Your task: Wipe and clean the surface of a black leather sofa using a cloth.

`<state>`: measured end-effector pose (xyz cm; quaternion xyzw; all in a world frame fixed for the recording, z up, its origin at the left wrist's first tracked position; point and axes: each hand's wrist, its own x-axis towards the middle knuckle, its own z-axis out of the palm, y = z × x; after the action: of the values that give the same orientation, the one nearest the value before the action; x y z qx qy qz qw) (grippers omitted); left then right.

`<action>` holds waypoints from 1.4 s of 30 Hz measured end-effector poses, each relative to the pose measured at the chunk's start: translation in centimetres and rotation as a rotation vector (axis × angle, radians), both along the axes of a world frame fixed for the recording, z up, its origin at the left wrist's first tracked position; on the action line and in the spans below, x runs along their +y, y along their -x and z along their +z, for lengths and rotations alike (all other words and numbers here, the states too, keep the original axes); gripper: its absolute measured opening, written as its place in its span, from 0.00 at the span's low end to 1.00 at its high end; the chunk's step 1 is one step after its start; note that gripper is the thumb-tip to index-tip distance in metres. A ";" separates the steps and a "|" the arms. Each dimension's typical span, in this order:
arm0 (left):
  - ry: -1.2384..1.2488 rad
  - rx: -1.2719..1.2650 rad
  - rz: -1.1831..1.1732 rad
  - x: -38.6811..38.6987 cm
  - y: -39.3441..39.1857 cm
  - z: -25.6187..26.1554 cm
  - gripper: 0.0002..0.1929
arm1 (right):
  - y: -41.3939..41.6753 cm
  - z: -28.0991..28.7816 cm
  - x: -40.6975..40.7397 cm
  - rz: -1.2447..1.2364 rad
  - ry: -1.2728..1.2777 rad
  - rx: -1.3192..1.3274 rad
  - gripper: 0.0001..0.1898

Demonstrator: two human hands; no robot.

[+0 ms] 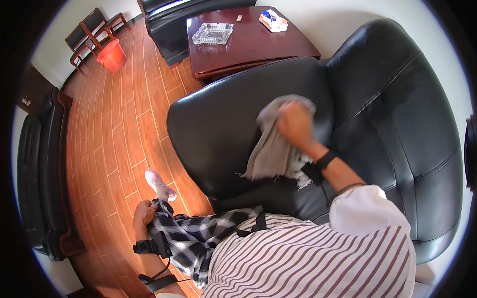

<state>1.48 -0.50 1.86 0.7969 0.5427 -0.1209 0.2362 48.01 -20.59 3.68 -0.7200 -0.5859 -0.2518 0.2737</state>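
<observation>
My right hand (296, 124) is closed on a grey-brown cloth (274, 149) with frayed edges. It presses the cloth against the broad padded armrest (220, 130) of a black leather sofa, close to the backrest (387, 126). Hand and cloth are slightly blurred. Part of the cloth hangs loose towards me, over the armrest's near side. My left hand (144, 213) rests on my knee, on black-and-white plaid trousers (186, 231). Its fingers are curled and partly hidden, so a grip on the fabric cannot be made out.
Beyond the armrest stands a dark red wooden table (238, 52) with a glass ashtray (213, 33) and a tissue box (274, 20). A red bucket (112, 56) stands on the tiled floor (123, 149) near chairs (93, 22). Another black sofa (35, 178) lines the left side.
</observation>
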 end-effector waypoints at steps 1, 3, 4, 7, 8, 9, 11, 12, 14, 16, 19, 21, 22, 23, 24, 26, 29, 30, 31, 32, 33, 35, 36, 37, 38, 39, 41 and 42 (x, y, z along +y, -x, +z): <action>0.025 0.009 0.039 0.2 0.3 -0.3 0.17 | -2.1 0.3 0.2 -0.133 -0.098 0.024 0.06; 0.044 0.016 0.089 0.4 0.6 -0.7 0.18 | -2.4 -0.2 1.2 -0.183 -0.110 0.038 0.06; 0.041 0.015 0.092 0.4 0.5 -0.8 0.18 | -2.3 0.1 1.6 -0.241 -0.115 0.054 0.05; 0.042 -0.005 0.069 1.0 0.3 -1.5 0.18 | 5.0 -0.5 3.3 -0.036 -0.077 0.006 0.07; 0.042 -0.018 0.048 1.2 0.5 -1.7 0.18 | 8.4 0.0 3.8 0.022 0.013 0.049 0.09; 0.043 -0.017 0.040 1.2 0.7 -1.8 0.18 | 11.2 -1.3 4.3 0.222 -0.168 0.065 0.09; -0.013 -0.010 -0.052 1.8 0.2 -2.6 0.18 | 14.9 -1.0 3.6 0.407 -0.070 0.076 0.08; -0.015 -0.007 -0.066 1.8 -0.2 -2.3 0.18 | 14.6 -1.0 3.2 0.393 -0.073 0.077 0.08; -0.035 0.001 -0.132 1.5 -0.7 -1.8 0.18 | 13.6 -1.5 1.6 0.543 -0.008 0.006 0.08; -0.031 -0.006 -0.105 1.0 -0.8 -1.2 0.18 | 11.1 -2.8 -1.6 0.475 0.117 0.046 0.07; -0.052 -0.053 -0.043 0.3 0.0 -0.7 0.17 | 5.3 -2.5 -5.1 -0.028 0.566 0.207 0.05; 0.002 -0.073 0.038 0.0 0.2 0.0 0.17 | -0.3 -3.5 -7.0 -0.292 0.153 0.067 0.03; 0.024 -0.092 0.063 -0.1 0.1 0.2 0.17 | -3.1 -4.7 -7.7 -0.486 0.005 0.058 0.04; 0.022 -0.087 0.077 0.1 0.8 -0.1 0.17 | -5.7 -5.9 -8.1 -0.667 -0.049 0.221 0.07; 0.028 -0.084 0.063 0.6 1.3 -1.0 0.18 | -6.9 -5.5 -8.1 -0.813 -0.132 0.371 0.08; 0.001 -0.076 0.041 1.1 1.5 -2.3 0.18 | -6.4 -6.2 -8.4 -0.833 -0.104 0.242 0.07; -0.012 -0.024 0.002 1.4 1.1 -2.3 0.19 | -3.4 -8.3 -8.5 -0.746 -0.098 0.233 0.08; -0.009 -0.011 -0.002 1.3 1.5 -1.9 0.20 | -1.5 -9.1 -8.6 -0.611 -0.040 0.218 0.09; 0.004 -0.008 -0.024 1.5 0.6 -2.0 0.20 | 1.1 -8.8 -8.9 -0.486 -0.029 0.219 0.10; 0.002 -0.019 -0.021 1.2 0.1 -2.0 0.20 | 4.4 -7.8 -8.3 -0.350 -0.020 0.226 0.11; -0.008 -0.027 -0.015 1.1 0.0 -1.6 0.20 | 7.2 -7.3 -7.6 -0.159 0.032 0.198 0.12; -0.023 -0.029 -0.084 1.9 0.9 -2.7 0.19 | 12.7 -5.0 -5.5 0.199 0.224 0.163 0.13; -0.020 -0.056 -0.071 1.6 1.0 -2.5 0.19 | 14.3 -5.8 -4.0 0.424 0.216 0.166 0.13; -0.016 -0.062 -0.070 1.7 0.0 -2.7 0.19 | 15.6 -4.9 -2.5 0.479 0.219 0.116 0.12; -0.046 -0.068 -0.106 1.4 -0.6 -2.5 0.18 | 16.8 -3.9 -1.1 0.546 0.217 0.069 0.11; -0.080 -0.071 -0.138 1.1 -1.0 -2.3 0.18 | 17.2 -3.9 -0.1 0.561 0.214 0.067 0.11; -0.098 -0.052 -0.097 0.7 -1.2 -1.6 0.17 | 17.6 -3.7 1.7 0.659 0.217 0.037 0.08; -0.073 -0.052 -0.062 0.8 -1.0 -1.4 0.17 | 17.7 -3.5 2.5 0.671 0.213 0.033 0.08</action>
<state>2.51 0.33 0.44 0.8243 0.5154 -0.0877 0.2171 30.34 -18.12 0.15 -0.5159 -0.8084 -0.0735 0.2738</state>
